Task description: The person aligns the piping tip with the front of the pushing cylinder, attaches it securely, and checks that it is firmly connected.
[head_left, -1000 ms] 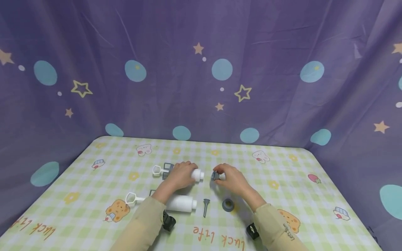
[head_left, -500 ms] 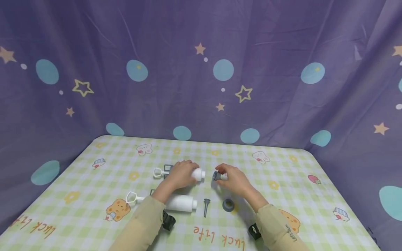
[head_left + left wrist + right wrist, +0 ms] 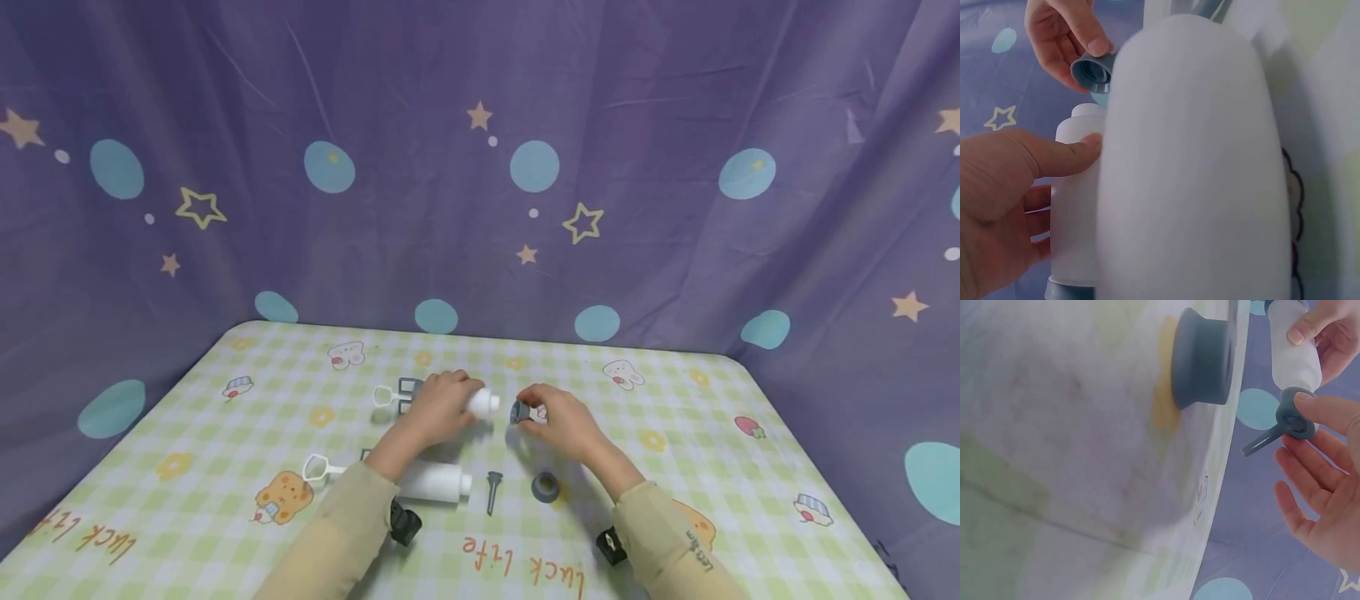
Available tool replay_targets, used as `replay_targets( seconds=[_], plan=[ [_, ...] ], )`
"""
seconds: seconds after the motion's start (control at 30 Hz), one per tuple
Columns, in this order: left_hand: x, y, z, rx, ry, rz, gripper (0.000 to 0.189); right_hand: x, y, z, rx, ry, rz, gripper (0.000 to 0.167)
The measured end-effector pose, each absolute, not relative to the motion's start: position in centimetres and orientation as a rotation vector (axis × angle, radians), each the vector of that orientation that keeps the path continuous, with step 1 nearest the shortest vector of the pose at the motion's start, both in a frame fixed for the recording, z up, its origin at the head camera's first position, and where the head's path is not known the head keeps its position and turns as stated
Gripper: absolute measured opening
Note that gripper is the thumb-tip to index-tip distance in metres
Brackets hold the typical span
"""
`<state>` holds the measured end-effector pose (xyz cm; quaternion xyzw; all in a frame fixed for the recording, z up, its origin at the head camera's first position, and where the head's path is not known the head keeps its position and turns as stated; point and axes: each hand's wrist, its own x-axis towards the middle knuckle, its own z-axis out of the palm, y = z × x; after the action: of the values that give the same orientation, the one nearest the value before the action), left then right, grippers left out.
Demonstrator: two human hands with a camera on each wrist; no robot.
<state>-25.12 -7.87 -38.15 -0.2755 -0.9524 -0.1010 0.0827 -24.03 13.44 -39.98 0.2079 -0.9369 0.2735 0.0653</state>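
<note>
My left hand (image 3: 438, 408) grips a white tube (image 3: 482, 402) with a narrower neck at its right end; a white loop handle (image 3: 384, 397) and grey frame show at its other end. Opposite that neck, my right hand (image 3: 562, 421) pinches a flared grey cap (image 3: 519, 412) between thumb and fingers. In the right wrist view, a thin grey spout (image 3: 1263, 440) sticks out from the pinched cap (image 3: 1296, 415). The left wrist view has the cap's hollow mouth facing the tube, with a gap between them.
A second white tube (image 3: 433, 483) with a loop handle (image 3: 318, 471) lies nearer me, partly behind my left forearm. To its right are a slim grey nozzle (image 3: 492, 492) and a grey ring-shaped cap (image 3: 545, 487). A patterned cloth (image 3: 720, 467) covers the table.
My left hand has moved slightly up and to the right with the white tube. My right hand still pinches the cap and has risen a little. The other parts lie as before.
</note>
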Motion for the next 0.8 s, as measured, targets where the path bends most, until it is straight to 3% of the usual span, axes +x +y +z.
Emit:
replay_targets(
  seconds=[0.8],
  plan=[
    [-23.9, -6.9, -36.6, -0.867, -2.754, -0.248, 0.048, -24.2, 13.2, -38.4, 0.691, -2.771, 0.812, 0.033]
  ],
)
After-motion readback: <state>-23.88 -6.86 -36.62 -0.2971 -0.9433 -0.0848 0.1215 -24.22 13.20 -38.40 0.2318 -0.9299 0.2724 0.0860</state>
